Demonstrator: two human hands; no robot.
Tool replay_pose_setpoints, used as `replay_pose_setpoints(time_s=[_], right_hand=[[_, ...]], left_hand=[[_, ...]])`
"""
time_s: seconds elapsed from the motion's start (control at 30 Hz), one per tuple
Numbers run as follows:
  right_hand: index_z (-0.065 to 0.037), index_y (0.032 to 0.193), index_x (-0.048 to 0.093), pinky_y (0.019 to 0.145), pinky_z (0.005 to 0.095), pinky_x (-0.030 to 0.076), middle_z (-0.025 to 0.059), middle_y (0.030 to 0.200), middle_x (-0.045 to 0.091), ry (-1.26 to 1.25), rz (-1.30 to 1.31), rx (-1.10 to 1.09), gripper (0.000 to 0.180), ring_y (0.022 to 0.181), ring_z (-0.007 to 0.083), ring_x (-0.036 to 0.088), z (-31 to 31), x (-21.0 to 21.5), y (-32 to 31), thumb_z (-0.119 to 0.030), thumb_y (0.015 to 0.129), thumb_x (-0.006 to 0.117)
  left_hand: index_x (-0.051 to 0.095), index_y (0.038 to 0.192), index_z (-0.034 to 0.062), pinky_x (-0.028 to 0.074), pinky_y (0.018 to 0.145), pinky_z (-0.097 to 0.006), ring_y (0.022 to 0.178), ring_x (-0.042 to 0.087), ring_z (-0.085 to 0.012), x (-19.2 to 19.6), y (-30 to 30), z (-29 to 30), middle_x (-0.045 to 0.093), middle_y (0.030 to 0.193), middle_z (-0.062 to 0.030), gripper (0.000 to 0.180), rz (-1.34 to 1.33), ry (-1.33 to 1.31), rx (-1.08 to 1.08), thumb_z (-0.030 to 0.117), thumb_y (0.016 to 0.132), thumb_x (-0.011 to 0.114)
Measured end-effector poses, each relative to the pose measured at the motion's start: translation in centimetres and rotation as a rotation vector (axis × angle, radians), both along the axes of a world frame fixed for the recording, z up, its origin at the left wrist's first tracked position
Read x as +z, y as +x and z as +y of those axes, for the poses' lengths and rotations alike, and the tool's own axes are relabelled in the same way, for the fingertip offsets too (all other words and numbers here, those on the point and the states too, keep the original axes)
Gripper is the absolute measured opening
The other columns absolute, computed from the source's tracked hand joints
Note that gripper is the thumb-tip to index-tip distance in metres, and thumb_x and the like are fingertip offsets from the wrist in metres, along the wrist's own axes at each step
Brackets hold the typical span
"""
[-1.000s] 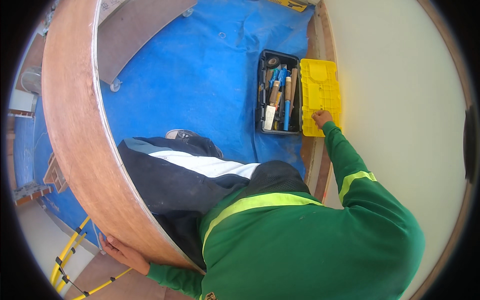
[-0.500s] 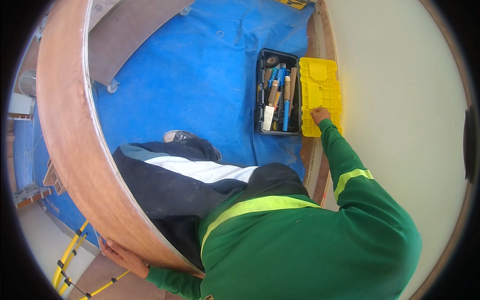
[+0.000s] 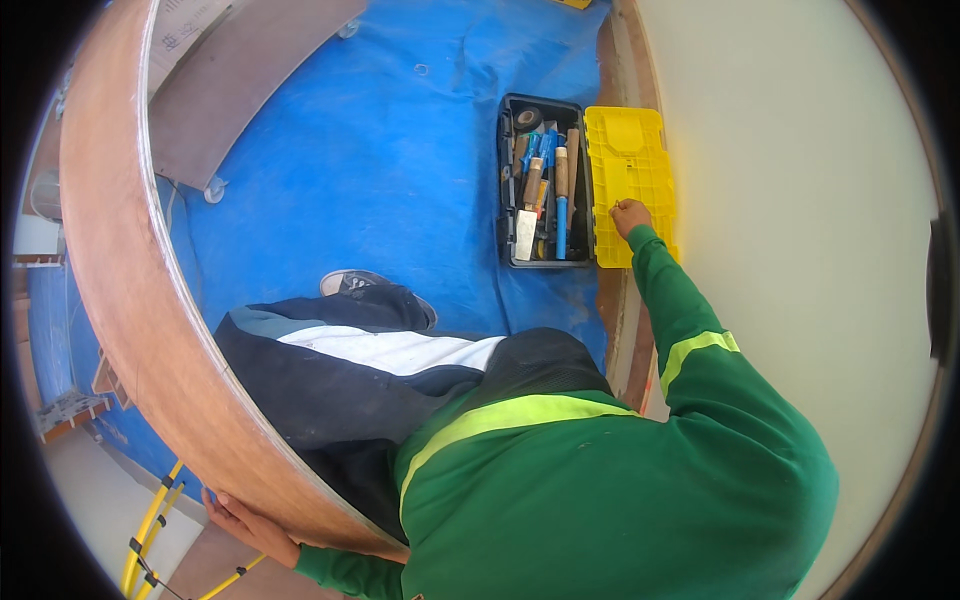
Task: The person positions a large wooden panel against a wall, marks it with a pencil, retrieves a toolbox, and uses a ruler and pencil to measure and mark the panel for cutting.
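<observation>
My right hand [image 3: 630,216] is closed in a pinch over the yellow lid [image 3: 632,130] of a toolbox. Something tiny seems to show at its fingertips, too small to name. The black toolbox [image 3: 507,235] stands open with its lid folded out to the right. Inside lie a roll of tape [image 3: 527,120], a wooden-handled tool with a pale metal blade [image 3: 525,235], a blue-and-wood handled tool [image 3: 561,205] and other tools. Down at the lower left, my left hand [image 3: 245,525] rests with fingers stretched out against the curved wooden panel [image 3: 130,290].
Blue sheeting [image 3: 400,170] covers the floor around my bent leg and shoe [image 3: 350,282]. A pale wall panel [image 3: 770,170] rises at the right. A brown board on casters [image 3: 245,90] stands at the upper left. Yellow tubing [image 3: 150,530] runs at the lower left.
The whole view has shifted slightly, so the toolbox and panel sit a little further left. My right hand stays pinched over the lid, and my left hand stays on the panel.
</observation>
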State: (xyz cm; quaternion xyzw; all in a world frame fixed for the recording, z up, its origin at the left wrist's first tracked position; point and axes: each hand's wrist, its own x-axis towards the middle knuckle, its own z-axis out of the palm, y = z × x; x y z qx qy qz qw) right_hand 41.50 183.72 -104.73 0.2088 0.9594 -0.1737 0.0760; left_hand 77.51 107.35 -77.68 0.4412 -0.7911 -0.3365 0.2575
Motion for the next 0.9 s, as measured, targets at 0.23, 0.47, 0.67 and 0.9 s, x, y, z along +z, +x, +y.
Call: replay_pose_setpoints(time_s=[0.23,0.47,0.67,0.9], right_hand=[[-0.001,0.105,0.08,0.096,0.0541,0.058,0.0269,0.106,0.078,-0.02,0.041,-0.016,0.034,0.104,0.0471,0.074,-0.1,-0.7,0.6,-0.032,0.093,0.072],[0.0,0.109,0.078,0.097,0.055,0.057,0.0296,0.11,0.076,-0.054,0.073,-0.051,0.032,0.107,0.0488,0.073,-1.4,-1.1,-0.4,-0.028,0.098,0.066],[0.002,0.107,0.076,0.097,0.0539,0.058,0.029,0.105,0.077,-0.136,0.13,-0.019,0.04,0.105,0.0484,0.074,-5.0,0.0,-2.2,-0.036,0.099,0.068],[0.004,0.104,0.08,0.097,0.0484,0.059,0.0234,0.101,0.08,-0.235,-0.072,-0.032,0.06,0.104,0.0438,0.077,-12.9,3.0,-7.3,-0.053,0.091,0.076]], left_hand=[[0.049,0.158,0.0027,0.041,0.12,-0.043,0.145,0.052,-0.0306,0.5,-0.2,0.1,0.052,0.16,-0.0207,0.064,-0.056,-0.035,0.014,0.052,0.117,0.049],[0.05,0.158,0.0031,0.041,0.12,-0.042,0.146,0.052,-0.0309,0.7,-0.5,-0.3,0.051,0.161,-0.0206,0.065,-0.067,-0.03,0.01,0.053,0.117,0.048],[0.05,0.158,0.0037,0.042,0.12,-0.042,0.145,0.053,-0.031,1.1,-1.0,-0.7,0.051,0.16,-0.0204,0.065,-0.082,-0.033,-0.028,0.053,0.117,0.046],[0.051,0.157,0.0041,0.041,0.121,-0.042,0.144,0.053,-0.0317,1.5,-1.8,-0.7,0.052,0.16,-0.0211,0.063,-0.103,-0.061,-0.041,0.053,0.117,0.045]])
